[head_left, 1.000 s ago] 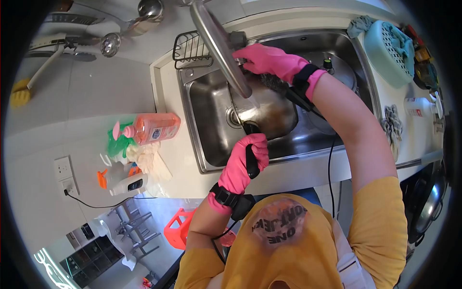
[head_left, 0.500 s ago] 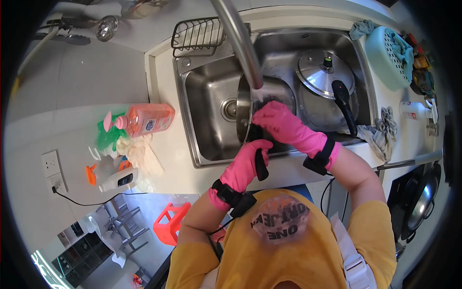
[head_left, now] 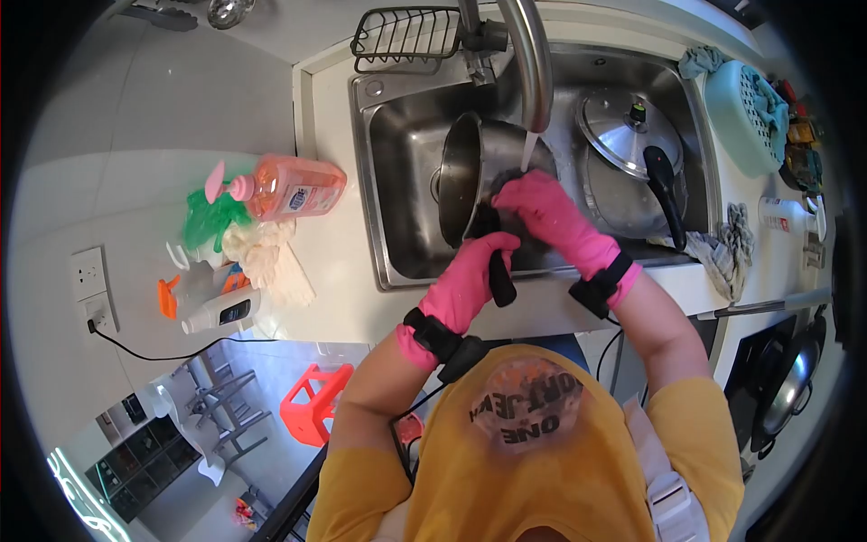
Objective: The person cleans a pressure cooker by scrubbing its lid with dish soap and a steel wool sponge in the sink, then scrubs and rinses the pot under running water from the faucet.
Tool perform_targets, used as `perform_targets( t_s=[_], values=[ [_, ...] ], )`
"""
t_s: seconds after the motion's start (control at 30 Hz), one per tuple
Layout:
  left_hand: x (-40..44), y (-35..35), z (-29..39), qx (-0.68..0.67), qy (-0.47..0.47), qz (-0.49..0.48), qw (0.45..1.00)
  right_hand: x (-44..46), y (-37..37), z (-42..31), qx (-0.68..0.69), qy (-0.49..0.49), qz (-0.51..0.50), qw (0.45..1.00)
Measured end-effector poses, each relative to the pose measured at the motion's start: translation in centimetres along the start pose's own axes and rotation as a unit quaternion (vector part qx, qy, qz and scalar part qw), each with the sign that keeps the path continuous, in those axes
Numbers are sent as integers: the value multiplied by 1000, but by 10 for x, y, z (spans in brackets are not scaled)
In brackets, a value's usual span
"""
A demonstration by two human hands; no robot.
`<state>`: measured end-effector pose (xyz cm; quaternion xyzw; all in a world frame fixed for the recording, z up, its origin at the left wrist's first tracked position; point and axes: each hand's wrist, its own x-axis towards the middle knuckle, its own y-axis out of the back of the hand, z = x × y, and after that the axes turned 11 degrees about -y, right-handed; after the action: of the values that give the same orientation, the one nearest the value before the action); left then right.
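Observation:
My left hand (head_left: 470,280), in a pink rubber glove, is wrapped round the black handle (head_left: 501,278) of a metal pot. The pot (head_left: 462,172) is tilted on its side in the sink, its rim towards the left. My right hand (head_left: 545,210), also gloved in pink, presses a dark scrubber (head_left: 511,180) against the pot's outer side; the scrubber is mostly hidden by the fingers. Water runs from the faucet (head_left: 533,81) just above my right hand.
A pressure-cooker lid (head_left: 632,135) with a black handle lies in the right basin. Pink soap bottle (head_left: 296,188) and white bottle (head_left: 221,310) stand left. A wire rack (head_left: 406,36), teal basket (head_left: 741,117), cloth (head_left: 722,253) and spray bottle (head_left: 784,215) surround the sink.
My right hand has come down from near the faucet to the pot's side, beside my left hand. The pot has turned onto its side. The view has shifted slightly.

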<state>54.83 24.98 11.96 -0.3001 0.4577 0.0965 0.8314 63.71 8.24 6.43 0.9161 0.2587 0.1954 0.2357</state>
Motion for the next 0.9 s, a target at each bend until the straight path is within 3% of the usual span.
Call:
perform_targets(
  t_s=[0.1, 0.2, 0.3, 0.4, 0.43, 0.53, 0.57, 0.67, 0.7, 0.8, 0.9],
  values=[
    [0, 5, 6, 26, -3, 3, 1000, 6, 20, 3, -33, -11, 14, 999],
    [5, 11, -2, -73, -21, 23, 997, 3, 18, 21, 7, -133, 88, 987],
    [4, 23, -13, -329, 52, -138, 933, 2, 25, 11, 162, -277, 127, 939],
    [12, 24, -20, -399, 21, -200, 895, 11, 25, 1, 302, -336, 135, 882],
    [14, 24, -20, -387, 36, -181, 904, 10, 28, 1, 288, -331, 139, 888],
    [-21, 7, 0, -148, -19, -111, 983, 3, 40, 9, 260, -319, 154, 898],
    [-19, 13, 3, -125, 19, -109, 986, -7, 44, 17, 258, -323, 163, 896],
    [-23, 4, 5, 68, -2, -82, 994, -30, 55, 36, 301, -352, 188, 866],
    [-31, -3, 8, 81, -27, -96, 992, -35, 58, 37, 315, -361, 197, 856],
    [-38, -27, 8, -69, 36, -55, 995, -51, 67, 38, 345, -383, 216, 829],
    [-8, -3, -7, -97, 35, -184, 977, -58, 76, 37, 349, -394, 223, 820]
  ],
)
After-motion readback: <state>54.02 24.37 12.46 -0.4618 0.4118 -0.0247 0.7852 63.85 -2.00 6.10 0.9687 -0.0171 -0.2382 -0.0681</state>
